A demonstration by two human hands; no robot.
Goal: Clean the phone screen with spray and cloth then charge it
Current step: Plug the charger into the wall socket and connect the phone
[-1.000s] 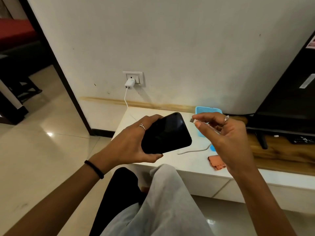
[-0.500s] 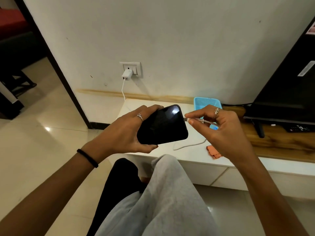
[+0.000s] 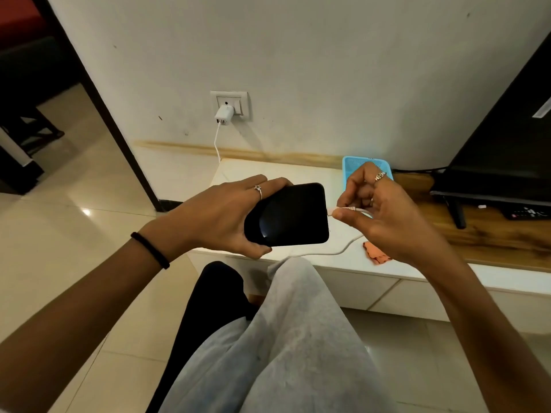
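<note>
White counter (image 3: 268,174) behind — left hand (image 3: 220,216) grips unlabelled phone (image 3: 287,214); right hand (image 3: 384,216) pinches cable (image 3: 343,247).

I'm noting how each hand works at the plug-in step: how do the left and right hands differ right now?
The left hand wraps the black phone from its end, fingers over its far edge and thumb under its near edge; the right hand only pinches the white cable plug between thumb and fingertip. The left wrist wears a black band; the right wrist is bare. Both hands wear a ring and are raised over the white cabinet.
</note>
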